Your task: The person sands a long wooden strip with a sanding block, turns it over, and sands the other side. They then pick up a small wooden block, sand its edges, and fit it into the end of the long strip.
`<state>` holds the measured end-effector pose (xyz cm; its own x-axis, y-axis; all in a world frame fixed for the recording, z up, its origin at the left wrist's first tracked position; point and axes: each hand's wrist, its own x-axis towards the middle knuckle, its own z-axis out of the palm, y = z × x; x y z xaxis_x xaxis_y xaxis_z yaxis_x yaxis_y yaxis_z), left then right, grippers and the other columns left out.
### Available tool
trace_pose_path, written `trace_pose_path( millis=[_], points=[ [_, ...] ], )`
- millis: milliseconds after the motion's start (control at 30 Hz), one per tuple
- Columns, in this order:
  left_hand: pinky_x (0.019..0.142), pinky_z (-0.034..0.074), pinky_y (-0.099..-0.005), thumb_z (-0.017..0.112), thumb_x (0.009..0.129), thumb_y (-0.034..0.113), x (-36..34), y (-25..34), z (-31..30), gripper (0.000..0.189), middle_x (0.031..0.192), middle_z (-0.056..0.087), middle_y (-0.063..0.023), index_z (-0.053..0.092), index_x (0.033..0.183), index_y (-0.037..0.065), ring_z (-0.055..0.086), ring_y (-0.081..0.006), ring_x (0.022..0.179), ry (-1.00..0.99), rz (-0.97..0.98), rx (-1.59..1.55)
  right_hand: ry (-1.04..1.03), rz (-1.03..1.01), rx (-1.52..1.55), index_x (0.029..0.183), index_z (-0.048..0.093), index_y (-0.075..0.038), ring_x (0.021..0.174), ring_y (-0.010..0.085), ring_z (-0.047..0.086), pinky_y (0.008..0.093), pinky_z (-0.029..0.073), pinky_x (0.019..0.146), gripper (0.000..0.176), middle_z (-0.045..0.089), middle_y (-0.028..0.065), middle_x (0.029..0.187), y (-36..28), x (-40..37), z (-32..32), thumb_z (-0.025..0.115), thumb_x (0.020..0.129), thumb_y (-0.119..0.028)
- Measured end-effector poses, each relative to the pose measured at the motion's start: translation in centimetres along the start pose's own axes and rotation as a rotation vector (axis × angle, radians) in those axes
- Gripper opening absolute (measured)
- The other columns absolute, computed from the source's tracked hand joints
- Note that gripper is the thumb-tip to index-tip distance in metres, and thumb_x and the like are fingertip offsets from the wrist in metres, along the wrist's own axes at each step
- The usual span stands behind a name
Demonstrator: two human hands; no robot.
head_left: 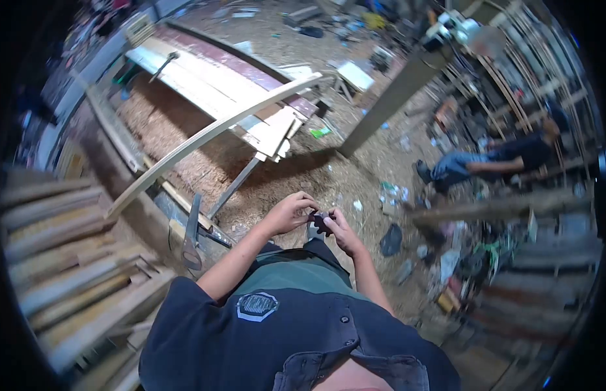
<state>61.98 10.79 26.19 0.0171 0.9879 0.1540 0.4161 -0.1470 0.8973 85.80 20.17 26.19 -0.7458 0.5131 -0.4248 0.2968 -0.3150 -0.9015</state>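
In front of my waist, both hands are on a small dark piece with a notched, tooth-like edge [320,223]; its exact kind I cannot make out. My left hand [293,213] is closed at the piece's upper left side, fingertips pinching it. From the other side, my right hand [342,232] grips it with the thumb lying across its face. Left of my forearm, a handsaw [193,234] stands tilted with its handle down, apart from both hands.
A plank-topped workbench [205,81] stands ahead, with a long curved wooden strip [215,130] crossing before it. Stacked timber frames [81,260] fill the left. A wooden post [400,85] rises ahead right. Another person [505,159] sits at the right. Debris litters the ground.
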Motion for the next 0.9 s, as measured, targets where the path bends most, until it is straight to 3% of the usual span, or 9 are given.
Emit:
trace_pose_path(
  millis=[167,200,267,400,600,733,800,833,900],
  points=[
    [0.101,0.058,-0.0403,0.075,0.1,0.01,1.0,-1.8,-1.3,0.029,0.125,0.069,-0.0113,0.072,0.129,0.006,0.07,-0.0259,0.12,0.42,-0.34,0.094,-0.215,-0.11,-0.123,0.142,0.054,-0.009,0.112,0.0163,0.063,0.0351,0.052,0.098,0.037,0.067,0.0073,0.124,-2.2,10.1,-5.4,0.066,0.11,-0.025],
    [0.093,0.058,-0.0366,0.073,0.1,0.014,0.7,-5.0,-1.0,0.027,0.121,0.07,-0.0122,0.073,0.126,0.005,0.072,-0.0258,0.106,0.64,-0.421,-0.129,-0.223,-0.125,-0.255,0.15,0.053,-0.009,0.116,0.018,0.065,0.037,0.053,0.102,0.046,0.068,0.0094,0.131,-4.6,12.7,-6.4,0.068,0.109,-0.023],
    [0.09,0.059,-0.0345,0.073,0.102,0.014,-0.1,-4.4,-2.5,0.025,0.118,0.072,-0.0108,0.073,0.124,0.002,0.074,-0.022,0.101,0.741,-0.472,0.059,-0.3,-0.162,-0.215,0.156,0.05,-0.011,0.12,0.0195,0.066,0.0377,0.053,0.105,0.053,0.068,0.0106,0.134,-5.4,16.0,-7.3,0.069,0.108,-0.021],
    [0.094,0.058,-0.034,0.073,0.103,0.014,-2.5,-10.7,-3.6,0.022,0.113,0.075,-0.0115,0.075,0.119,0.0,0.074,-0.02,0.105,1.076,-0.623,-0.111,-0.329,-0.081,-0.284,0.157,0.053,-0.01,0.118,0.0187,0.067,0.0359,0.054,0.104,0.049,0.068,0.011,0.133,-7.4,23.0,-6.3,0.065,0.11,-0.018],
    [0.096,0.056,-0.0333,0.071,0.107,0.017,-5.5,-22.3,-10.1,0.024,0.118,0.075,-0.0084,0.073,0.124,0.0,0.07,-0.0169,0.107,1.269,-0.833,-0.012,-0.396,-0.168,-0.463,0.153,0.057,-0.006,0.121,0.0192,0.065,0.0349,0.05,0.109,0.043,0.069,0.0122,0.133,-5.2,36.0,-1.0,0.059,0.112,-0.017],
    [0.095,0.057,-0.0334,0.075,0.105,0.025,-6.1,-33.3,-16.5,0.046,0.128,0.07,-0.0159,0.064,0.139,-0.003,0.069,-0.0208,0.11,1.466,-0.932,-0.026,-0.505,-0.267,-0.618,0.148,0.063,-0.006,0.129,0.032,0.067,0.0396,0.05,0.113,0.045,0.069,0.0184,0.139,-6.4,45.3,5.6,0.068,0.106,-0.021],
    [0.118,0.044,-0.0481,0.076,0.101,0.034,-5.6,-38.2,-20.5,0.072,0.151,0.056,-0.0289,0.049,0.155,-0.005,0.056,-0.0396,0.14,1.868,-1.053,-0.201,-0.519,-0.395,-0.78,0.145,0.066,-0.008,0.127,0.037,0.069,0.0417,0.054,0.109,0.047,0.07,0.0201,0.136,-8.6,49.3,9.0,0.075,0.101,-0.021],
    [0.118,0.044,-0.0481,0.076,0.101,0.034,-5.4,-40.3,-22.6,0.072,0.151,0.056,-0.0289,0.049,0.155,-0.005,0.056,-0.0396,0.14,1.87,-1.067,-0.212,-0.527,-0.487,-0.794,0.144,0.068,-0.01,0.122,0.0396,0.071,0.043,0.057,0.104,0.048,0.072,0.0207,0.131,-9.0,51.6,10.4,0.079,0.098,-0.019],
    [0.129,0.029,-0.0554,0.073,0.102,0.036,-4.7,-42.9,-26.6,0.093,0.171,0.024,-0.0361,0.024,0.169,-0.006,0.03,-0.0498,0.158,2.074,-1.191,-0.192,-0.524,-0.541,-0.829,0.14,0.071,-0.009,0.118,0.0406,0.072,0.0434,0.058,0.101,0.045,0.074,0.0197,0.128,-10.0,55.5,13.0,0.08,0.097,-0.017]
  ],
)
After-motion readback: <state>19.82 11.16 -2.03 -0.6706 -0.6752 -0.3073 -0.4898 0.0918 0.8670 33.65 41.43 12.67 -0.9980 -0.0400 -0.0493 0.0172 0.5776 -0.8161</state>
